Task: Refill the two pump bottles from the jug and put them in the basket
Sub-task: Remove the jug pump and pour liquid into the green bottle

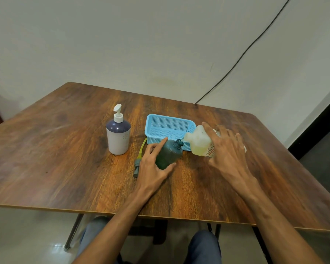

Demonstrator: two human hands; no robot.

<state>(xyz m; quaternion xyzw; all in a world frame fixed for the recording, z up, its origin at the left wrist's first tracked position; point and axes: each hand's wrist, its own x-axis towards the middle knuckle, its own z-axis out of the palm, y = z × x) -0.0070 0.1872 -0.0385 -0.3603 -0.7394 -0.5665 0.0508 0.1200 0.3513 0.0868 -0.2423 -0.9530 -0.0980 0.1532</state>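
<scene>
My left hand point(152, 164) grips a dark green bottle point(170, 154) with its pump off; the bottle leans toward the right. My right hand point(225, 149) holds a translucent jug point(200, 141) of yellowish liquid, tipped so its spout is at the green bottle's open neck. The removed pump head with its yellow tube point(139, 159) lies on the table just left of my left hand. A white and purple pump bottle point(118, 136) stands upright with its pump on, further left. The blue basket point(170, 122) sits behind the green bottle, with nothing in it.
All of this is on a wooden table point(65, 159) that stands against a pale wall. A black cable point(236, 63) runs down the wall to the table's back edge. My knees show under the front edge.
</scene>
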